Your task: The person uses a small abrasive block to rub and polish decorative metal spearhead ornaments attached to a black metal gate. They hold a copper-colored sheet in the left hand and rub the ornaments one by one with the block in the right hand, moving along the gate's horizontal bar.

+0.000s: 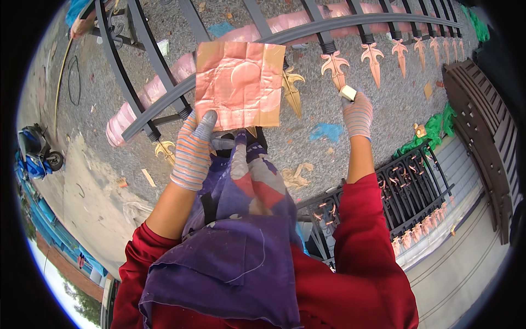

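In my left hand (194, 148), gloved in striped knit, is a creased square sheet of cardboard (235, 82) smeared with copper-pink; the thumb presses on its lower edge. My right hand (359, 116), gloved alike, is closed on a small cream sponge block (347, 92). The block is at the lower tip of a copper-pink spearhead finial (335, 68) on a dark metal fence panel (307, 32); whether they touch I cannot tell. Further right along the rail the finials are copper-pink. A gold finial (293, 93) shows beside the sheet, and another gold finial (164, 151) near my left wrist.
A pink plastic-wrapped roll (129, 118) lies beneath the panel. At right are another black fence panel (405, 186) with copper-pink tips, green netting (433, 131) and stacked brown metal panels (482, 137). Blue plastic (326, 131) litters the ground. A scooter (38, 151) stands far left.
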`<act>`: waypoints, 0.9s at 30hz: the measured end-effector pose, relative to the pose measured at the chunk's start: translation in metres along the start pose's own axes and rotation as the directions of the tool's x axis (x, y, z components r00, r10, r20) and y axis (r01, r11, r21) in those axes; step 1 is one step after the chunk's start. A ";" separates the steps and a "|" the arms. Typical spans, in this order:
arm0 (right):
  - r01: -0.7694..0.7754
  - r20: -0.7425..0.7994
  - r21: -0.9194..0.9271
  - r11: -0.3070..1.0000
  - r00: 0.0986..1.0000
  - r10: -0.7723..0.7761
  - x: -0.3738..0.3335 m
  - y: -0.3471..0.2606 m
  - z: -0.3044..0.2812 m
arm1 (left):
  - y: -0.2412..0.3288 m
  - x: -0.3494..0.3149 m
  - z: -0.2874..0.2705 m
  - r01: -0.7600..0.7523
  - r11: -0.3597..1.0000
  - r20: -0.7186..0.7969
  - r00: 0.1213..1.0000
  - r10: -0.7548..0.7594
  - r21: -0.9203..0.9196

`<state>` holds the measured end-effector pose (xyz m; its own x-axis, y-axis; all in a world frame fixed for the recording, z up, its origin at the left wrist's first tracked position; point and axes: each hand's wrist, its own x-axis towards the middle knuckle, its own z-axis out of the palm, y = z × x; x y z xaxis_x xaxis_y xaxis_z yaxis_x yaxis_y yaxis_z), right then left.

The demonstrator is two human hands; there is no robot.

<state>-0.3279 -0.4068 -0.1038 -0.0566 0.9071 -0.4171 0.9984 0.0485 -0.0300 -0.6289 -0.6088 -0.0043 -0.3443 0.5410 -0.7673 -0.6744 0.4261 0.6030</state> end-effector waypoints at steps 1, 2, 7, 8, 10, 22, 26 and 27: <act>0.005 -0.019 0.009 1.000 1.000 -0.005 -0.004 0.002 0.000 | 0.000 -0.001 0.000 -0.003 1.000 0.001 1.000 0.003 -0.008; 0.012 -0.037 0.018 1.000 0.999 -0.011 -0.005 0.002 0.000 | -0.001 -0.001 0.001 -0.007 1.000 0.000 1.000 0.007 -0.017; 0.240 -0.273 0.160 0.958 0.943 -0.190 0.026 -0.019 0.010 | -0.002 0.000 -0.001 0.022 0.998 0.033 0.999 -0.024 0.054; 0.255 -0.286 0.185 0.949 0.938 -0.197 0.027 -0.022 0.009 | -0.003 0.000 -0.003 0.030 0.996 0.031 0.999 -0.033 0.083; 0.114 -0.163 0.104 0.988 0.982 -0.096 0.014 -0.010 0.012 | 0.001 -0.004 0.002 0.012 0.999 0.012 1.000 -0.012 0.030; 0.132 -0.271 0.212 0.968 0.960 -0.072 0.035 -0.005 -0.006 | -0.002 -0.002 -0.004 0.013 0.995 0.041 0.999 -0.017 0.094; -0.036 -0.103 0.231 0.972 0.993 0.061 -0.001 0.039 0.005 | 0.007 -0.011 0.003 -0.010 1.000 0.016 1.000 0.010 0.029; -0.099 -0.061 0.281 0.955 0.991 0.121 -0.011 0.047 0.003 | 0.007 -0.012 0.004 -0.007 1.000 0.019 1.000 0.006 0.026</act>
<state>-0.2803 -0.4155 -0.1039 0.0648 0.9301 -0.3616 0.9567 -0.1609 -0.2425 -0.6266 -0.6091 0.0095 -0.3362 0.5572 -0.7593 -0.6547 0.4413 0.6137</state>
